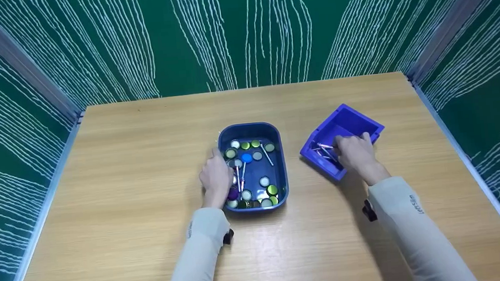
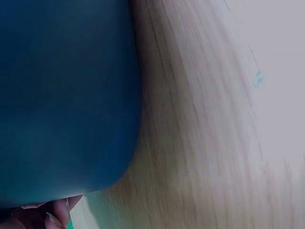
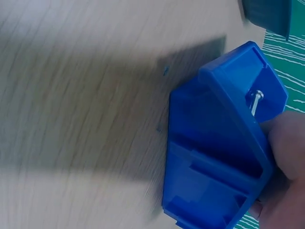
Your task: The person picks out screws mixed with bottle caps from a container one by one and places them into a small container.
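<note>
Pale sleeves [image 1: 205, 253] reach across the counter [image 1: 121, 170], one hand at each container. Left of centre lies the tub [image 1: 280, 165], holding caps [image 1: 265, 181] mixed with a few screws [image 1: 267, 154]; apart from it on the right sits the bin [image 1: 352, 120], set askew, with more screws in its left part.

The left hand [image 1: 216, 176] lies at the tub's left rim, fingers bent; whether it grips the wall or something inside, I cannot tell. The right hand [image 1: 356, 153] bends over the bin's near right edge beside the screws there, and whether it pinches one is hidden.

My reading is that screws are being sorted out of the tub, with a drop into the bin in hand. If so, the next move calls for the right hand to lift clear and go for another thin shaft among the caps.
</note>
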The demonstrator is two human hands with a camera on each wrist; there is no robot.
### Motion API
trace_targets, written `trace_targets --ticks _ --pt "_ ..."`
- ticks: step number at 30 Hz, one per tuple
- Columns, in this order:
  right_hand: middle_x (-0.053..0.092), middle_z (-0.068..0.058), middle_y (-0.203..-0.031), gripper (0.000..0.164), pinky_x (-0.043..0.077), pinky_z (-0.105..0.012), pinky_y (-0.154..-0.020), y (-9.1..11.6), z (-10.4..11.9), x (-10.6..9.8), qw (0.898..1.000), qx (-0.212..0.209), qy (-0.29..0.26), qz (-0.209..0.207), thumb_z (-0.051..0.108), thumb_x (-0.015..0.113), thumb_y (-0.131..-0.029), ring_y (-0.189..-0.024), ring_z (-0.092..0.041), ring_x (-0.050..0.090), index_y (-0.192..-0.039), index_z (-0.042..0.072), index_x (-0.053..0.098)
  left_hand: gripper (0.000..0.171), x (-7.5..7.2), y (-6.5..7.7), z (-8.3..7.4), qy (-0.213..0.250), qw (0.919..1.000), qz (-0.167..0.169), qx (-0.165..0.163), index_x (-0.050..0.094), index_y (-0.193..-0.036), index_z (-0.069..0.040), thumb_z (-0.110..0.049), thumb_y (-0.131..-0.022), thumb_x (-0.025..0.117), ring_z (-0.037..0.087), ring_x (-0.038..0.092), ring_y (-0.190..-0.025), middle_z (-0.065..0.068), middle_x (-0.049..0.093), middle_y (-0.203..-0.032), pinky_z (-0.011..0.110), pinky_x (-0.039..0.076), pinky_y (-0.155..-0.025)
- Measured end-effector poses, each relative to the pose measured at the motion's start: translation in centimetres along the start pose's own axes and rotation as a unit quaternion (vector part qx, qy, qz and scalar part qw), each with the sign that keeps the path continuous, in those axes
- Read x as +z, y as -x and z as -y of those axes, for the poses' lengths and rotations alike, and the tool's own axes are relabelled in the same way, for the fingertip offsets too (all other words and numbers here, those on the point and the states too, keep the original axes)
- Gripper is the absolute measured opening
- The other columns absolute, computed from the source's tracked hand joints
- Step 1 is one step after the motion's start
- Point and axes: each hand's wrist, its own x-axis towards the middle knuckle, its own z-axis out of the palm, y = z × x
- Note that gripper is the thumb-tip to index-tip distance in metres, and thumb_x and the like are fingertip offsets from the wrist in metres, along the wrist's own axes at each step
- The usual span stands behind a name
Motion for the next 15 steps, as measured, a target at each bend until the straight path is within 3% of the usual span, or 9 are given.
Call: trace_targets --ticks 9,15 --pt "0.07 -0.018 -0.09 0.015 0.032 -0.055 -0.085 0.17 0.1 -0.17 1.0 0.009 -0.008 0.026 0.001 0.059 -0.079 -0.089 -0.037 0.064 -0.093 0.002 0.063 0.04 0.06 0.04 -0.07 0.002 1.0 0.007 -0.003 0.051 -0.122 -0.005 -0.013 -0.086 0.066 0.039 0.071 -0.089 0.02 0.072 -0.1 0.05 0.058 -0.07" --pt "0.069 -0.018 -0.092 0.018 0.031 -0.058 -0.088 0.17 0.26 -0.52 1.0 0.009 -0.022 0.005 0.001 0.058 -0.078 -0.092 -0.04 0.063 -0.095 0.003 0.065 0.04 0.01 -0.06 -0.02 0.002 1.0 0.005 -0.005 0.051 -0.121 -0.005 -0.012 -0.085 0.067 0.04 0.071 -0.088 0.02 0.072 -0.1 0.05 0.057 -0.069"
